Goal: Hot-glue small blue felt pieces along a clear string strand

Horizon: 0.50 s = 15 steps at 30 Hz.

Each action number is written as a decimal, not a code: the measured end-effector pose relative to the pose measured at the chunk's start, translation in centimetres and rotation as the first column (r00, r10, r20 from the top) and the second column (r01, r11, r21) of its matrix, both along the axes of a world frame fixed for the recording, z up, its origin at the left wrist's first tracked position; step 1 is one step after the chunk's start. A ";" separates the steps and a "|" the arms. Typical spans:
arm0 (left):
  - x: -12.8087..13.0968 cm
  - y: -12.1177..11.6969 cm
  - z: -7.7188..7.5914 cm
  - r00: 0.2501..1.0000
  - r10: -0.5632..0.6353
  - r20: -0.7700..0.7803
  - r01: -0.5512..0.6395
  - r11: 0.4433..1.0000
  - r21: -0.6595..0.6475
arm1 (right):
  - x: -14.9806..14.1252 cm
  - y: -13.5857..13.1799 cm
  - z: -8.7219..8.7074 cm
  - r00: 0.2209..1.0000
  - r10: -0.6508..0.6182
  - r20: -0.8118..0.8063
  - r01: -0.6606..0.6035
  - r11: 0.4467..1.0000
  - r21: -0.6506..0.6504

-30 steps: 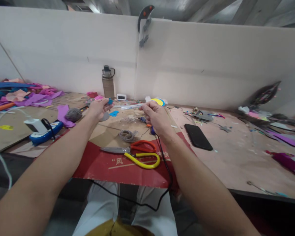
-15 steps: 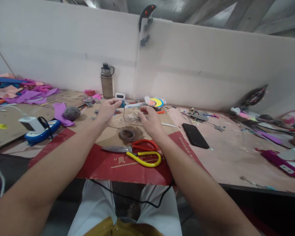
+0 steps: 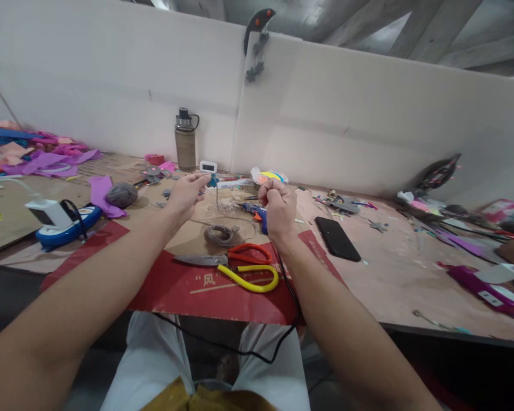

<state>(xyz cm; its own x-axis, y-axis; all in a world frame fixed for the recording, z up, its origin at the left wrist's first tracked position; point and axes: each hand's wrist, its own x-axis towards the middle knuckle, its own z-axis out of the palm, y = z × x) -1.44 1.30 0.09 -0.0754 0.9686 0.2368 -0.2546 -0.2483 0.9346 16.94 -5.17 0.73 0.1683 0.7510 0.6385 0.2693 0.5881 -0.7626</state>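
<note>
My left hand (image 3: 185, 195) is closed in a pinch on a small teal piece (image 3: 213, 181), and a grey strand (image 3: 217, 200) hangs down from it. To its right, my right hand (image 3: 280, 209) is raised with the fingers curled together; what they hold, if anything, is hidden. Just left of and below the right hand lies a blue glue gun (image 3: 262, 218) with an orange trigger, partly covered by that hand. Nearer to me rest a coil of grey cord (image 3: 219, 234) and scissors (image 3: 249, 279) with red and yellow handles.
A red board (image 3: 163, 297) lies under the scissors. On the right is a black phone (image 3: 338, 238); on the left, a grey yarn ball (image 3: 122, 195) and a blue power strip (image 3: 68, 228). A water bottle (image 3: 185, 142) stands by the white partition. A black cord loops over my lap.
My right hand has risen slightly and moved right, its fingers curling in, so the glue gun now shows. My left hand keeps its pinch on the teal piece. The view has shifted slightly.
</note>
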 end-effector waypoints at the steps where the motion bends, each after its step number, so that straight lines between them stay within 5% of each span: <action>1: 0.0 0.0 -0.1 1.000 -0.012 0.019 0.012 1.000 -0.006 | 0.0 0.0 0.1 1.000 0.011 0.014 -0.011 1.000 -0.006; 6: 0.2 0.1 -0.6 0.998 -0.044 0.049 0.045 0.999 -0.028 | 0.5 1.7 -1.1 0.965 -0.100 0.241 0.139 0.978 -0.155; 10: 0.3 -0.1 -0.5 0.997 -0.036 0.065 0.037 0.999 -0.006 | 2.3 3.6 -3.7 0.800 -0.276 0.533 0.424 0.889 -0.176; 12: 0.4 -0.2 -0.4 0.997 -0.025 0.067 0.025 1.000 -0.002 | 3.2 4.3 -4.9 0.772 -0.221 0.596 0.427 0.875 -0.229; 15: 0.3 -0.3 -0.3 0.999 -0.017 0.046 0.017 1.000 0.005 | 4.1 5.1 -6.1 0.843 -0.133 0.522 0.310 0.912 -0.269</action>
<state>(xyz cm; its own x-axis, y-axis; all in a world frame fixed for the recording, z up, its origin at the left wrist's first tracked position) -1.11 0.96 -0.25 -0.0700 0.9688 0.2378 -0.3019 -0.2478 0.9206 21.07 -0.06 -5.40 0.0935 0.9103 0.4031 0.7448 0.2047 -0.6351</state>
